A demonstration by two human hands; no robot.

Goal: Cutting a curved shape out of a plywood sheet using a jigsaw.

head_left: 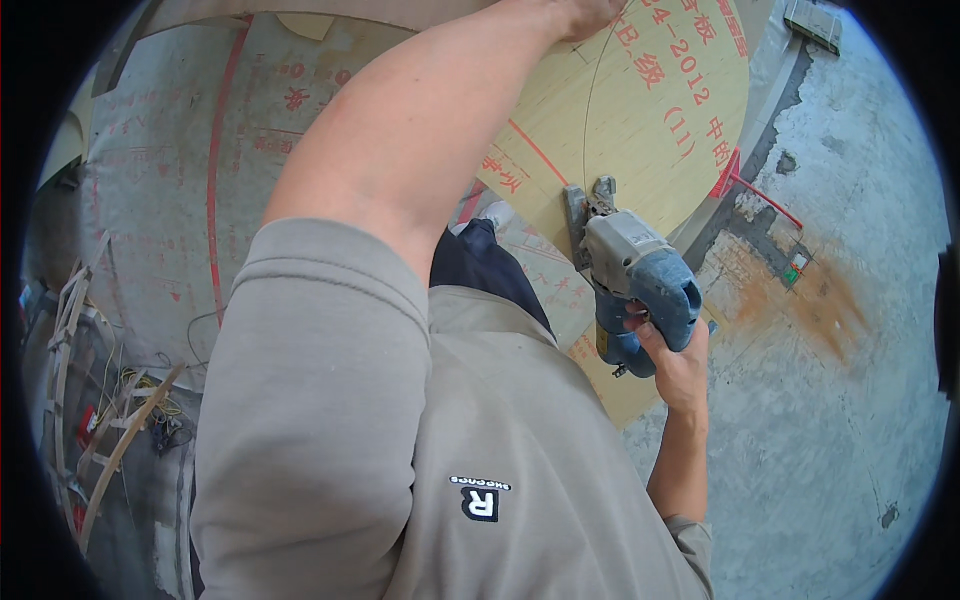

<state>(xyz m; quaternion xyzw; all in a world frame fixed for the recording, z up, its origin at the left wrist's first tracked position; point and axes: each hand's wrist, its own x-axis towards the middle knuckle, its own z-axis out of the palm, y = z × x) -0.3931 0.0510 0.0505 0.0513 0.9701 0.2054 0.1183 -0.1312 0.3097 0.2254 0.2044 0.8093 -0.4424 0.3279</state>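
My right hand (680, 365) is wrapped round the handle of a blue and grey jigsaw (630, 250). The jigsaw's metal shoe and front end rest on a pale plywood sheet (545, 110) with red print and a rounded right edge. A thin dark curved line runs up the sheet from the front of the jigsaw. Stretched across to the top of the view, my left arm ends in my left hand (585, 15), which lies on or just over the sheet near that line. The top edge of the picture cuts it off, and its fingers are mostly hidden.
Red-printed film (150, 190) covers the floor at the left. Curved wood strips (125, 450) and tangled cables lie lower left. On the bare concrete floor (800, 480) at the right are a red rod (768, 197) and a brown dust patch (815, 300). My shoe (497, 215) shows below the sheet.
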